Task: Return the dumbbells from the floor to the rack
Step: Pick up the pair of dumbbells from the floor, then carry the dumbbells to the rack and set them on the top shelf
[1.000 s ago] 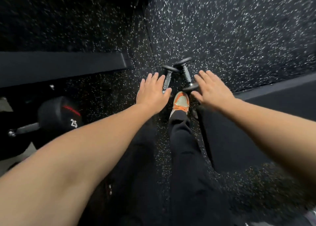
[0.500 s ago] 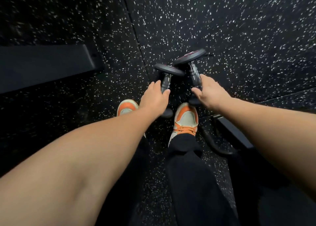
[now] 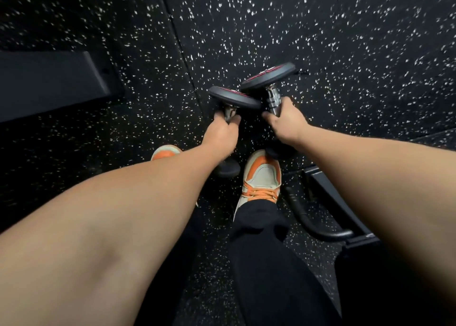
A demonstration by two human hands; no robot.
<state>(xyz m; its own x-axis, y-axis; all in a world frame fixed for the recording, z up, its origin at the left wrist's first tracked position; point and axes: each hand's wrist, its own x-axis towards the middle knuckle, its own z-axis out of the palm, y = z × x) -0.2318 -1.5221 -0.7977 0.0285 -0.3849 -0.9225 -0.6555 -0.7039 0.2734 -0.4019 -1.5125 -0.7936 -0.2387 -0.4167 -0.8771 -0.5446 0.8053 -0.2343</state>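
Two small black dumbbells with chrome handles and red-ringed end plates are side by side over the speckled black floor. My left hand (image 3: 222, 134) is wrapped around the handle of the left dumbbell (image 3: 233, 97). My right hand (image 3: 287, 126) is closed on the handle of the right dumbbell (image 3: 267, 76). The far plates nearly touch each other. The near ends sit just in front of my orange and white shoes (image 3: 262, 175). Whether the dumbbells rest on the floor or hang just above it is unclear. No rack is visible.
A flat black padded bench or bar (image 3: 56, 84) runs along the left. At the lower right a black equipment frame (image 3: 338, 202) with a curved tube (image 3: 306, 217) lies beside my right foot. Speckled rubber flooring (image 3: 345, 42) stretches ahead.
Both hands went from open above the dumbbells to closed around the handles. The view has moved closer to the floor, and a larger dumbbell seen on the left earlier is out of view.
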